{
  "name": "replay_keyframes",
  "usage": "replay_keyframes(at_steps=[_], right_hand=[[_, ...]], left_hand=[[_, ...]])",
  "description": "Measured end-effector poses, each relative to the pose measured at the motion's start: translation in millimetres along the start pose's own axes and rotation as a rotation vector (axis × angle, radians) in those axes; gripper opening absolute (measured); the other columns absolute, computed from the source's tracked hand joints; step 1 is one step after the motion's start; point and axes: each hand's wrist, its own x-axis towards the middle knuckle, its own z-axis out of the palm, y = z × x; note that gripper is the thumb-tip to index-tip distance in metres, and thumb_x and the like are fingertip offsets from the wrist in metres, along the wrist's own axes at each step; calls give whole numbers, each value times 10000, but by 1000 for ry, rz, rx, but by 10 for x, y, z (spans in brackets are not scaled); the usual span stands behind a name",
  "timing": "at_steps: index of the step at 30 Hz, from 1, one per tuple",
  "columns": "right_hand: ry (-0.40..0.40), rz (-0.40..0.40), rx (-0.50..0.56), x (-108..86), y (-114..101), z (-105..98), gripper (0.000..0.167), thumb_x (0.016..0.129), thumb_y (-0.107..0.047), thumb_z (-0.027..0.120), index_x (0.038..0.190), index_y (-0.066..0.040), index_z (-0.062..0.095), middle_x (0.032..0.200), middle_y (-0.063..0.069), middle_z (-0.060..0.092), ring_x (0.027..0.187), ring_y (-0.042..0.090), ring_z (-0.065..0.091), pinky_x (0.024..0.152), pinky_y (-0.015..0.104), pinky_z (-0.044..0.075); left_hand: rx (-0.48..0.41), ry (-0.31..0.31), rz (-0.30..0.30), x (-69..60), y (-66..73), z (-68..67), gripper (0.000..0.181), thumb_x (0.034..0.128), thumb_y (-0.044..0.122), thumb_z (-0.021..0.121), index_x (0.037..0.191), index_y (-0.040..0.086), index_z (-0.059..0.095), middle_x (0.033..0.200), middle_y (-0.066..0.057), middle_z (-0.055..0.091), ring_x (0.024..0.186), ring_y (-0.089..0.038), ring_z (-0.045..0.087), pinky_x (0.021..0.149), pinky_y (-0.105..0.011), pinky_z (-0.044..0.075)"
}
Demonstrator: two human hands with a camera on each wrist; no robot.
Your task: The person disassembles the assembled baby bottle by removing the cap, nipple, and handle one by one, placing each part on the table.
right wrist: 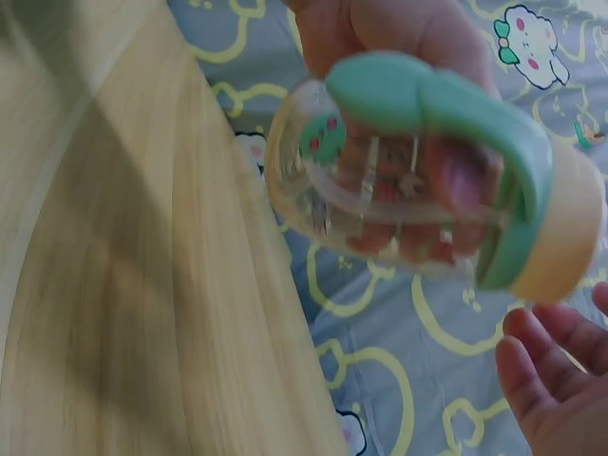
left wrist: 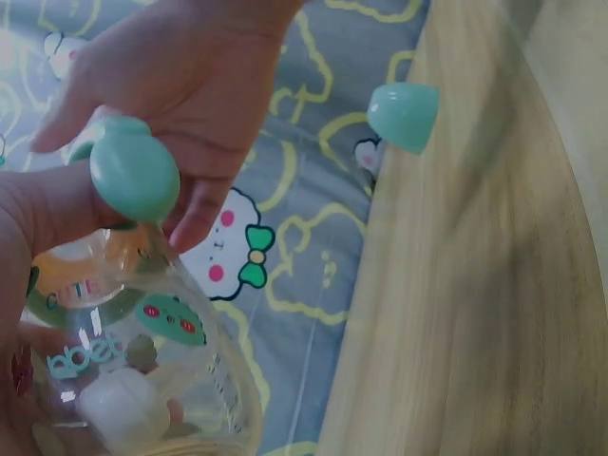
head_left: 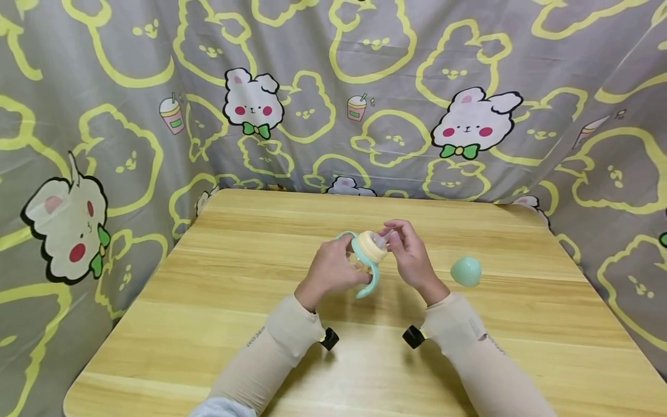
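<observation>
A clear baby bottle [right wrist: 380,190] with green handles and a cream collar [head_left: 371,247] is tilted above the table, its clear nipple [head_left: 383,238] toward the right. My left hand [head_left: 333,266] grips the bottle body, fingers curled round it between the handles. My right hand [head_left: 413,255] is at the nipple, thumb and fingers pinching it in the head view. Inside the bottle, a white piece [left wrist: 123,408] shows in the left wrist view. To the right of my right hand, a green dome-shaped cap [head_left: 466,271] rests on the table.
The wooden table [head_left: 198,347] has a rounded front left corner. Behind it and at both sides hangs a grey patterned curtain [head_left: 307,52]. Black wrist cameras stick out from both sleeves.
</observation>
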Motion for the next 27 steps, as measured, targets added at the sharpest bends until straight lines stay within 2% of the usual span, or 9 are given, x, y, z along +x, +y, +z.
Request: replay_keyframes(at_steps=[5,7,9,13,18,21,27], right_hand=[[7,-32,-179,21,-21,75,376,1006,-306,487,1190,20,523,1040,184,623,821,212,597,686,309,502],[11,-25,-227,29,-31,96,386,970,-321,544,1187,-3,528,1036,173,633,803,231,597,686,349,514],[20,10,-220,36,-45,110,384,935,-276,591,1197,-6,513,1039,180,631,817,253,595,706,373,516],[26,114,-111,49,-89,137,433,901,-161,641,1241,7,433,1123,212,620,939,299,606,768,332,500],[12,227,81,77,-151,177,469,920,-119,645,1254,-5,337,1167,247,587,972,283,612,782,252,498],[16,243,155,84,-174,203,435,925,-82,628,1216,-1,316,1139,246,565,946,240,605,779,249,506],[59,221,248,76,-195,242,363,887,18,633,1085,10,328,1085,240,560,949,194,599,807,239,501]], left_hand=[[109,54,-4,-9,53,41,502,591,347,830,987,148,595,851,57,613,736,-136,589,605,-283,482],[155,74,-1,-13,72,57,508,589,359,840,980,149,592,836,70,592,719,-121,564,597,-280,473],[187,88,2,-15,92,70,526,585,369,854,981,147,589,829,70,578,714,-123,551,600,-285,468],[208,95,20,-9,129,97,530,588,377,853,980,141,585,841,41,599,728,-138,560,617,-301,475],[136,55,23,12,121,109,480,598,341,821,976,160,589,858,-10,638,714,-132,549,603,-288,464],[119,32,10,22,105,93,469,582,323,807,973,183,590,843,7,633,699,-123,539,590,-285,455],[134,-35,-18,35,126,31,486,581,336,798,987,167,591,865,49,608,758,-130,568,644,-298,466]])
